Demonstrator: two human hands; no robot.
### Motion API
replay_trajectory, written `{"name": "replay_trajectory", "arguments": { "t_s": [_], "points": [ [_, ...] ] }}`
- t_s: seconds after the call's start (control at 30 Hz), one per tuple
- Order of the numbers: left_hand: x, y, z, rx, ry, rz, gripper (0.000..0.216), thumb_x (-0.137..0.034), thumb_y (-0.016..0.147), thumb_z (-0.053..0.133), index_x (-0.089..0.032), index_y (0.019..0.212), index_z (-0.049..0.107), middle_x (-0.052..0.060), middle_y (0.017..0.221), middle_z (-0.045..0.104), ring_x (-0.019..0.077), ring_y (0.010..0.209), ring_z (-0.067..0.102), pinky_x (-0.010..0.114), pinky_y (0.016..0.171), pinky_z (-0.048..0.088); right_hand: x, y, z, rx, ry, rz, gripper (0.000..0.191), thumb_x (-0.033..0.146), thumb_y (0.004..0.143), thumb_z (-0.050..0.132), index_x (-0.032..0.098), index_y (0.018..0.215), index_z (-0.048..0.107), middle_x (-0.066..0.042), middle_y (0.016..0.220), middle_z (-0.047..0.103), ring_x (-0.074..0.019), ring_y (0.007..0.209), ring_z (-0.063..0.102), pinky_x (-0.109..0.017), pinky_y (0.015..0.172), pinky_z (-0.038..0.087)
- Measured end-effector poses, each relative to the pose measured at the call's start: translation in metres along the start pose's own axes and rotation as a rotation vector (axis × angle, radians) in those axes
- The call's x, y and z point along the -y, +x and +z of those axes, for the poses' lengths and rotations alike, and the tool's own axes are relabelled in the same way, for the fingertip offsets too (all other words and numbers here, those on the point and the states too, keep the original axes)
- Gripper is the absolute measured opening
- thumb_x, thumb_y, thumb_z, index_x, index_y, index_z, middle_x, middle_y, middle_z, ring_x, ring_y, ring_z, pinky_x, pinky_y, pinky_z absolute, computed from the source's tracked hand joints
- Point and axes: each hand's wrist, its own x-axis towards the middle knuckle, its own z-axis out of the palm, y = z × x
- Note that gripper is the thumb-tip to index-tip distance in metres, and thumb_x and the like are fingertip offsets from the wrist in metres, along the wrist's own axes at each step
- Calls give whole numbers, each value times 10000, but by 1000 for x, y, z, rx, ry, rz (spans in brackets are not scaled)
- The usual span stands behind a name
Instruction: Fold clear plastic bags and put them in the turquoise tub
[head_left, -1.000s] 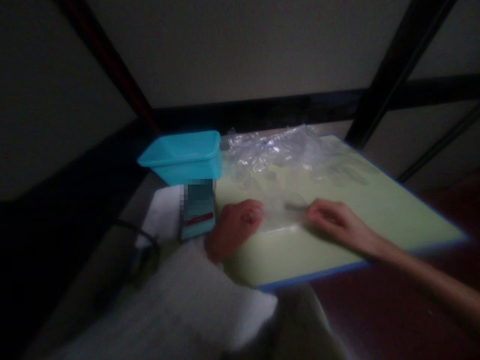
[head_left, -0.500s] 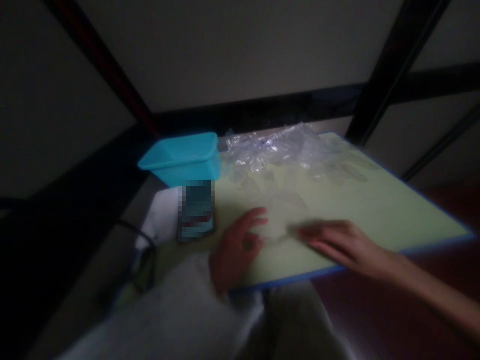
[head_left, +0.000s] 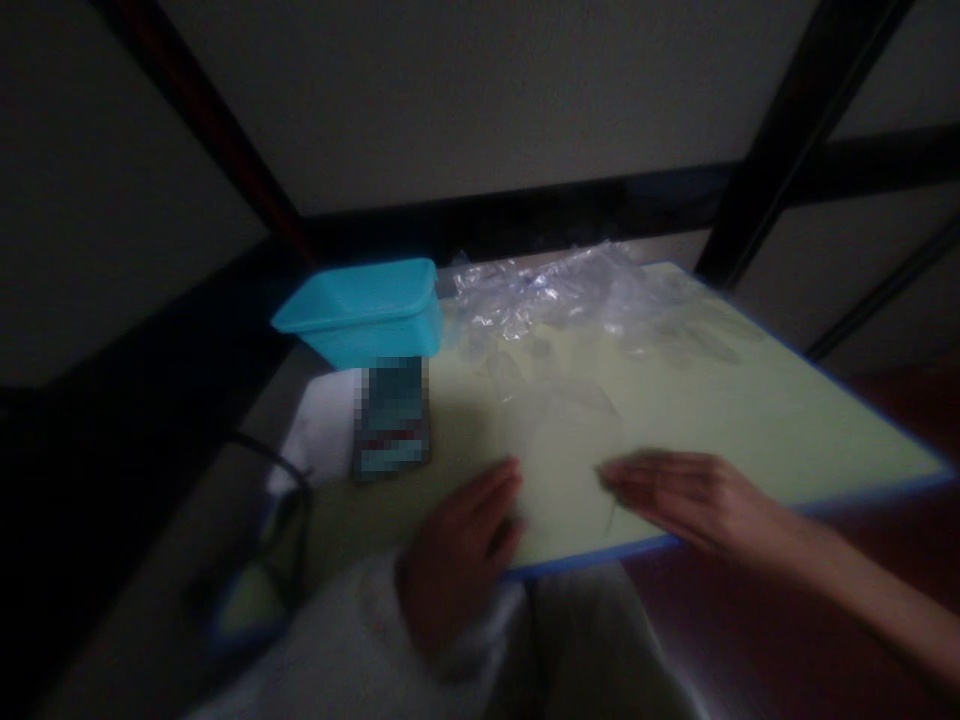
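My left hand (head_left: 457, 550) rests near the front edge of a pale green mat (head_left: 750, 410), fingers stretched out and holding nothing. My right hand (head_left: 686, 495) lies a little to its right over the mat, blurred by motion, fingers drawn together with a thin dark sliver hanging below the fingertips; I cannot make out what it is. A flat clear plastic sheet (head_left: 559, 420) lies on the mat just beyond both hands.
A turquoise plastic tub (head_left: 360, 310) stands at the mat's back left, with a small dark box (head_left: 391, 418) in front of it and a white cloth (head_left: 324, 425) beside that. Crumpled clear plastic (head_left: 555, 290) is piled at the back. A dark cable (head_left: 281, 490) loops at left.
Both hands have drawn back toward me from the middle of the mat to its front edge. The left hand has opened out flat. The clear sheet stays farther up the mat.
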Motion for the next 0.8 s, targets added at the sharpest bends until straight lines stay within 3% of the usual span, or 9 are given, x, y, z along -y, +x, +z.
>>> {"name": "replay_trajectory", "arguments": {
  "t_s": [0.1,0.2,0.4,0.8],
  "points": [
    [3,-4,4,23,14,39,418,-153,907,420,-268,1302,495,65,1306,578,200,1163,582,383,987,513,-2,-1,1,19,-55,-23,312,153,965,383,97,1210,568,-126,1191,650,-198,1127,598,-372,918,541],
    [3,-4,5,18,44,68,379,-134,924,359,-221,1232,564,79,1250,620,209,1160,584,397,1012,489,-2,-2,0,42,-96,-48,322,138,964,373,99,1211,576,-122,1180,657,-201,1131,596,-366,918,543],
    [-2,1,-10,24,248,290,324,-129,936,355,-145,1080,645,95,1151,675,200,1063,641,349,948,533,-1,-2,-5,83,-145,-76,314,140,960,383,91,1179,603,-127,1151,671,-213,1088,624,-366,893,557],
    [-5,-1,-15,-47,271,407,298,-73,923,390,-125,1053,653,75,1094,703,179,1028,657,339,927,548,4,-5,-7,78,-191,-93,330,137,968,354,56,1136,626,-135,1142,674,-217,1062,637,-365,888,558]
  ]
}}
